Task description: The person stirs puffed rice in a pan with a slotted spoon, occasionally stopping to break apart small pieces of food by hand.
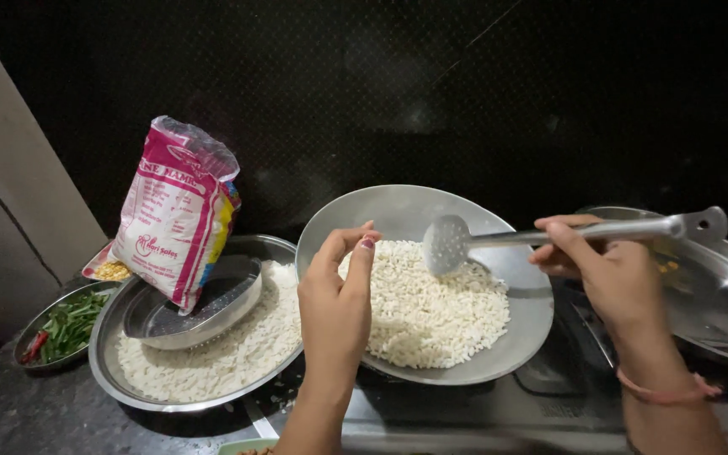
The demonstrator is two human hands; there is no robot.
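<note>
Right hand (604, 270) holds a perforated metal ladle (465, 242) over puffed rice (431, 307) in a wok (398, 211); left hand (336, 303) pinches above it.

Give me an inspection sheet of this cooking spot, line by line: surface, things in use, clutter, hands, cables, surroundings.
Surface: dark speckled counter with a stove.
Things in use: wok of puffed rice; perforated ladle above it.
Clutter: steel plate of rice with a sieve bowl, pink packet, dish of green chillies, second pan.
Hands: left hand pinched over the rice; right hand grips the ladle handle.
Cables: nothing seen.
Surroundings: dark wall.
</note>
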